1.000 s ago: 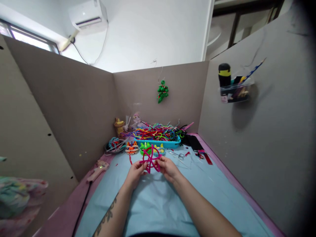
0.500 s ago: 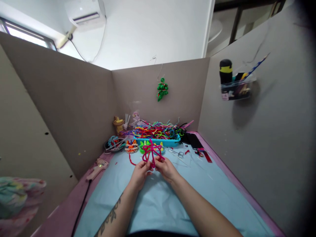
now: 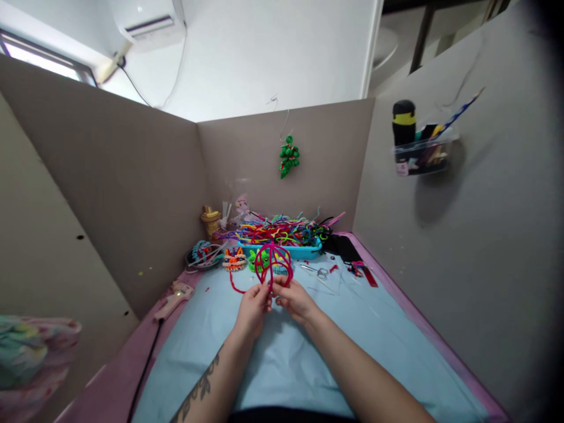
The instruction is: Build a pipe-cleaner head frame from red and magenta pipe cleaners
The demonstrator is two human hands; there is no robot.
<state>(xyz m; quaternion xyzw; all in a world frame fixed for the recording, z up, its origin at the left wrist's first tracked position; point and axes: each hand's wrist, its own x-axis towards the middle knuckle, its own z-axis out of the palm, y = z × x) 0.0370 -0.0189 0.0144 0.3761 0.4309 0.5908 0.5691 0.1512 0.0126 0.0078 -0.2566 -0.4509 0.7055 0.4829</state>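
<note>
Both hands meet over the middle of the blue cloth, fingers closed on magenta pipe cleaners [image 3: 272, 249] bent into a rounded, cage-like shape. My left hand [image 3: 254, 305] pinches the lower ends of the stems. Close beside it, my right hand [image 3: 294, 298] grips the lower right side of the loops. Behind the loops lie an orange and cream pipe-cleaner figure [image 3: 234, 259], a green one [image 3: 257, 261] and a light blue one, partly hidden. A red pipe cleaner [image 3: 236, 285] lies curved on the cloth to the left.
A blue tray [image 3: 304, 253] heaped with coloured pipe cleaners stands at the back. Scissors [image 3: 321, 272] lie to the right. A pink glue gun [image 3: 174, 299] with a black cord rests at left. Grey panels enclose the table; a clear box [image 3: 423, 158] hangs on the right one.
The magenta pipe cleaners, spread out flower-like before, now curve into a rounded cage. Both hands stay close together, with small finger shifts.
</note>
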